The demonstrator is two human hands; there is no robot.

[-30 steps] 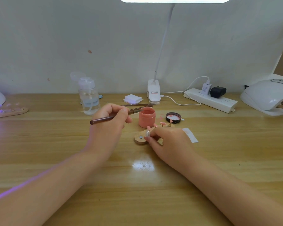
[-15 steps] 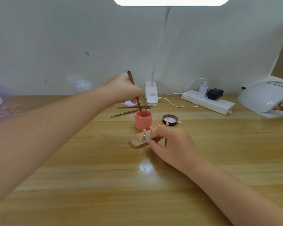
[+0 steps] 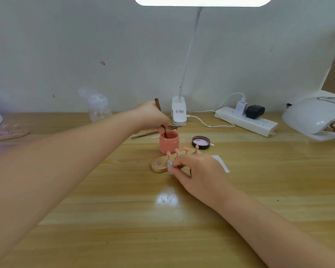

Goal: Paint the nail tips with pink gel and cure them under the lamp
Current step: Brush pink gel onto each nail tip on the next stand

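Above the pink gel jar (image 3: 169, 141), the left hand (image 3: 151, 115) grips the brush (image 3: 160, 117) steeply, tip dipped inside; the right hand (image 3: 198, 174) pinches the wooden holder (image 3: 160, 164).

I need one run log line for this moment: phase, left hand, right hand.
phase: loading brush | left hand: holds brush, tip in pink gel jar | right hand: pinches clear nail tip at wooden holder

Clip desk lamp (image 3: 179, 112) at wall; power strip (image 3: 247, 121) with chargers; clear pump bottle (image 3: 97, 107); metal tools (image 3: 145, 134).
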